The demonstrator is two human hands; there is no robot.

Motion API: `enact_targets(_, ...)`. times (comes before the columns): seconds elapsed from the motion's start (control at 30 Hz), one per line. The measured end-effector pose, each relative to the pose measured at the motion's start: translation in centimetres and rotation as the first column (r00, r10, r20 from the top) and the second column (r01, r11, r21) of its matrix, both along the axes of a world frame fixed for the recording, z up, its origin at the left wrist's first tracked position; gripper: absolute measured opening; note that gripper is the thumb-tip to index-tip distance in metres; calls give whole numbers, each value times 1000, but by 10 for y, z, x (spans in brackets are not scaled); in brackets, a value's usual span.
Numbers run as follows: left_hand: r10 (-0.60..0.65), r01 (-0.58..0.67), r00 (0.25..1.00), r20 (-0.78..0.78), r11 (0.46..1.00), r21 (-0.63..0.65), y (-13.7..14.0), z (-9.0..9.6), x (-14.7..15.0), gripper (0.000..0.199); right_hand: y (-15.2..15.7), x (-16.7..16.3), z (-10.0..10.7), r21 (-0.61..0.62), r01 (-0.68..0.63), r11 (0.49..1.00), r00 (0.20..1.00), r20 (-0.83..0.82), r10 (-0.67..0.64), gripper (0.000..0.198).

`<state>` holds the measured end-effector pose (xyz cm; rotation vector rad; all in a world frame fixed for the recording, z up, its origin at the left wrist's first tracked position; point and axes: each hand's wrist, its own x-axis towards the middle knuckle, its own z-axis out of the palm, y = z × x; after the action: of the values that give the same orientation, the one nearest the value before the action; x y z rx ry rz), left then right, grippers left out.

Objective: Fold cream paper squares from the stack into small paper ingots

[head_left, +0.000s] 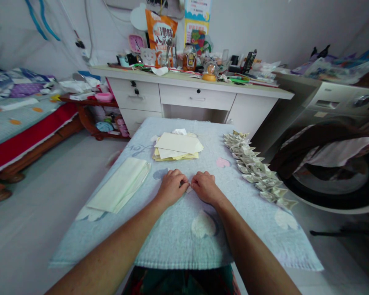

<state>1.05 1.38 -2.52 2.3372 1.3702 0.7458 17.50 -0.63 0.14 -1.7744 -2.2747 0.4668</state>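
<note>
My left hand (173,185) and my right hand (204,186) meet over the middle of the cloth-covered table. Between their closed fingertips is a small piece of paper (189,189), mostly hidden by the fingers. Just beyond the hands lies a loose stack of cream paper sheets (178,143). To the left, a thicker folded bundle of pale paper (119,185) rests at an angle. Along the right side runs a long row of folded paper pieces (254,166) with pointed tips, nested close together.
A light blue cloth (178,246) with heart shapes covers the table. Behind it stands a white desk (199,97) crowded with a jar (189,57), an orange snack bag (160,35) and a pink clock (136,43). A washing machine (334,98) is at right, a bed (24,123) at left.
</note>
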Motion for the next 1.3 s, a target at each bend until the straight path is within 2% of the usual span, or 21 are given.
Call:
enact_targets(0.17,16,-16,1000,-19,1000,20,0,-1,0,10,0,1,1,-5,13,1000,1000,-23,-13,18)
enact_targets(0.4,48,-47,998,-29,998,31,-1,2,0,13,-4,12,-2,18,-5,1000,982,-190,8,7)
enact_targets(0.57,0,0,1000,12,1000,4,-2,5,-2,10,-7,10,-7,68,22,997,992,-126,-13,19)
enact_targets(0.8,-83,95,984,158,993,-68,-5,11,-5,5,-11,5,-5,82,2,997,993,-117,8,17)
enact_targets(0.9,-104,151,955,278,976,-154,-9,14,-5,7,-12,6,-2,96,-17,995,984,-175,33,15)
enact_targets(1.0,-84,199,915,396,945,-259,-13,17,-6,19,-12,7,-2,132,-36,991,961,-269,71,13)
enact_targets(1.13,-24,240,844,535,910,-337,-12,19,-7,25,-10,8,-4,161,-54,985,879,-460,123,13)
enact_targets(1.23,56,212,779,624,913,-348,-9,16,-8,24,-10,7,-4,109,-55,993,802,-587,108,14)
enact_targets(1.3,97,205,742,663,909,-362,-7,13,-9,24,-10,5,-2,53,-57,997,779,-622,78,13)
